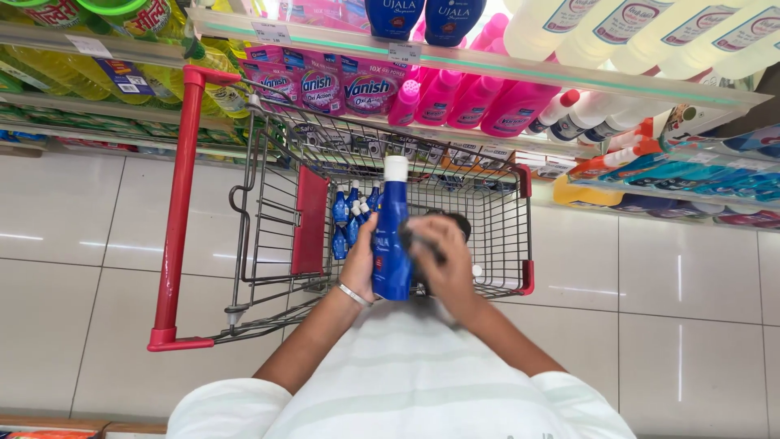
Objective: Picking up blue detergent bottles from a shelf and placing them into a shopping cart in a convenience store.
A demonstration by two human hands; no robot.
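A tall blue bottle (392, 236) with a white cap is held upright over the shopping cart (504, 244). My left hand (361, 264) grips its left side; a thin bracelet sits on that wrist. My right hand (439, 260) presses against the bottle's right side and also seems to hold a dark object, which is blurred. Several small blue bottles with white caps (349, 215) lie in the cart's basket, just left of the held bottle.
The wire cart has a red handle (180, 203) at left and a red child-seat flap (310, 219). Shelves ahead carry pink bottles (487, 106), pink pouches (325, 81), yellow bottles (73, 65) and white bottles (617, 28). Pale tiled floor (691, 284) lies around.
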